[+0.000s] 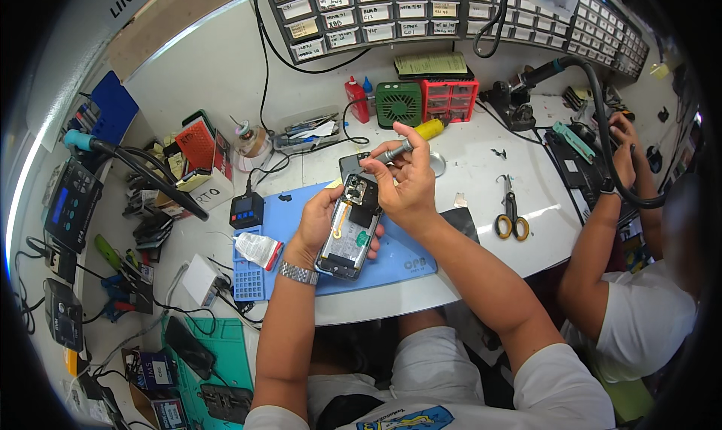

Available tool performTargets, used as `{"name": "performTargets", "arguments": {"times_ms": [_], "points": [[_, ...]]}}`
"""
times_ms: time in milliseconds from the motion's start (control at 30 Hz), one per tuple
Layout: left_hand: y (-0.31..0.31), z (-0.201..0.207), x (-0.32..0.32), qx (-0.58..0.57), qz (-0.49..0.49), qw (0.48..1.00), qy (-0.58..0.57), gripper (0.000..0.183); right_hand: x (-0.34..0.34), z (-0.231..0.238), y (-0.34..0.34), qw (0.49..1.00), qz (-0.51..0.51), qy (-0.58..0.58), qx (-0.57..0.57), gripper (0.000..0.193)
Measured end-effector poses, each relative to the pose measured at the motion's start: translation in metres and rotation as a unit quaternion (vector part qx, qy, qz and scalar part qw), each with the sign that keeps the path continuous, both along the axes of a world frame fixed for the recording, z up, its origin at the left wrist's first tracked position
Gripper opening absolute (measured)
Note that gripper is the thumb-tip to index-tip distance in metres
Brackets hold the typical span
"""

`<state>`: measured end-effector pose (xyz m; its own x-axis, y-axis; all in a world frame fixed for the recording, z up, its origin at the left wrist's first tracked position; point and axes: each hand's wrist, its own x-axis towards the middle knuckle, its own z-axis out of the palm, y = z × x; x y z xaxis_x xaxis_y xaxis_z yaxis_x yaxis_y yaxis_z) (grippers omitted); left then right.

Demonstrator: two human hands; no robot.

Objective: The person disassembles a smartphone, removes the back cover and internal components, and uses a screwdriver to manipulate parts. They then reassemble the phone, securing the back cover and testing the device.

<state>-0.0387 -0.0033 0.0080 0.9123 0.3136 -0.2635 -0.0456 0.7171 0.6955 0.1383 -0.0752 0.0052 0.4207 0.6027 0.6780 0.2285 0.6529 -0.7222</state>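
Observation:
My left hand (320, 223), a metal watch on its wrist, holds an opened smartphone (347, 238) above the blue mat. The phone's back is off: a silver battery, an orange flex cable and the camera area show. Between the fingers of my right hand (410, 178) is a slim grey screwdriver (394, 153), slanted over the phone's upper end. A yellow handle (430, 129) lies in line with it; I cannot tell whether it belongs to the same tool. The screwdriver's tip is too small to make out. Just past the phone's top lies a dark flat panel (352, 163).
On the blue mat (406, 268) are a white pouch (258, 249) and a small black device (247, 210). Scissors (511, 215) lie to the right. Behind stand a green fan (398, 105) and red drawers (450, 99). A co-worker's hands (624, 148) are at far right.

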Motion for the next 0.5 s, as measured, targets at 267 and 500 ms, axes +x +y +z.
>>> {"name": "performTargets", "arguments": {"times_ms": [267, 500], "points": [[-0.0027, 0.0001, 0.0006, 0.008, -0.011, 1.000, -0.002, 0.069, -0.0030, 0.0032, -0.0031, 1.000, -0.010, -0.024, -0.012, 0.070], [-0.0051, 0.0021, 0.0024, 0.007, -0.013, 1.000, -0.006, 0.069, 0.0003, -0.0003, -0.0030, 0.998, -0.024, -0.060, 0.002, 0.066]]}}
